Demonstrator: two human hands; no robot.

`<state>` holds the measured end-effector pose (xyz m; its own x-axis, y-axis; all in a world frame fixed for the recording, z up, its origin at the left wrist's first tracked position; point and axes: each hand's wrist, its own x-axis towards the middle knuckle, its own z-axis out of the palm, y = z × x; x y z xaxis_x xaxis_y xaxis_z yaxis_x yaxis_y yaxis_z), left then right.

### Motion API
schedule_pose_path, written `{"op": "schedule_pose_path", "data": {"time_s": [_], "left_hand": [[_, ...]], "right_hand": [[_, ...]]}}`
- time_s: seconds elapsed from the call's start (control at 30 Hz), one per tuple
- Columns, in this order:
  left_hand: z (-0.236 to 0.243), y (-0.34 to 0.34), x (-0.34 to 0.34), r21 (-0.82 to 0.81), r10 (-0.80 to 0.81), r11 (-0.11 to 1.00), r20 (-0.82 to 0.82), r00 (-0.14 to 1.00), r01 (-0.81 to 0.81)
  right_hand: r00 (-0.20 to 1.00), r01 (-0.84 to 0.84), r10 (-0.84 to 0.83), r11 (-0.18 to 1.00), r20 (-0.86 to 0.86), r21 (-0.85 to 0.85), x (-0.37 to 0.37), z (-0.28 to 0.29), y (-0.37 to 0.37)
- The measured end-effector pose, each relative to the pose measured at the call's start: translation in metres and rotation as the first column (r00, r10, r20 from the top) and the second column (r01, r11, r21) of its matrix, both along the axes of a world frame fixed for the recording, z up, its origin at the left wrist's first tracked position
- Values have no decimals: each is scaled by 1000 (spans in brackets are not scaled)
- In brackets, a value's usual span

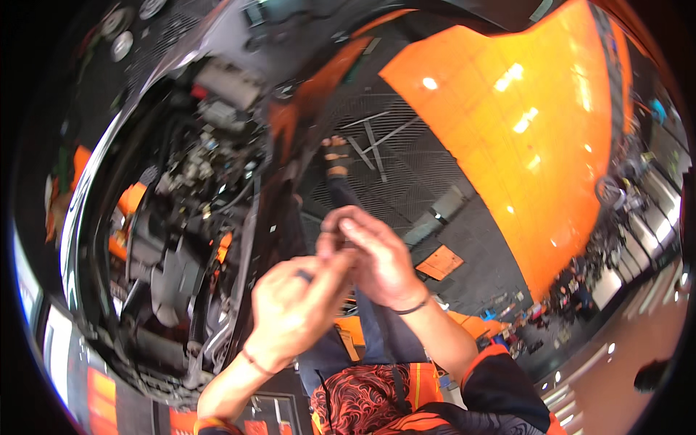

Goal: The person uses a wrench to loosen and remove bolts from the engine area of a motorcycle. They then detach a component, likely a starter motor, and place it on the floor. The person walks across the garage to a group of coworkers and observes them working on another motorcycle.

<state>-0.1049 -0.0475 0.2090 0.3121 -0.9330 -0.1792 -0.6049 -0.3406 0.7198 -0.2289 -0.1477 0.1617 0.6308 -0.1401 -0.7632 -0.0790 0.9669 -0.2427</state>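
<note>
Head view: left hand (293,306) touches right hand (384,264) (exposed engine (206,170) leftward).

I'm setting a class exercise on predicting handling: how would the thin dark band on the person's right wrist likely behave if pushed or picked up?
The dark band looks thin, so it is probably light. It curves around the right wrist, so it may be flexible. It sits close to the skin, so a push would likely slide it only slightly.
</note>
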Motion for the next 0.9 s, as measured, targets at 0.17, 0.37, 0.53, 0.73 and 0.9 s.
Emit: {"op": "schedule_pose_path", "data": {"time_s": [0.17,0.37,0.53,0.73,0.9], "left_hand": [[-4,12,1,-170,-79,984,-128,989,56],[-17,37,67,52,237,970,54,970,-240],[-81,100,128,350,276,860,291,916,-370],[-167,180,160,378,484,698,378,789,-609],[-190,183,153,347,536,700,324,780,-625]], "right_hand": [[942,-25,-16,993,-336,-119,-21,-62,-22],[829,-50,-148,941,-540,-335,-71,-319,-138],[877,-414,95,647,-471,-640,-7,-342,-198],[834,-461,30,587,-551,-666,39,-230,-142],[915,-308,-35,584,-402,-752,29,-127,-66]]}}
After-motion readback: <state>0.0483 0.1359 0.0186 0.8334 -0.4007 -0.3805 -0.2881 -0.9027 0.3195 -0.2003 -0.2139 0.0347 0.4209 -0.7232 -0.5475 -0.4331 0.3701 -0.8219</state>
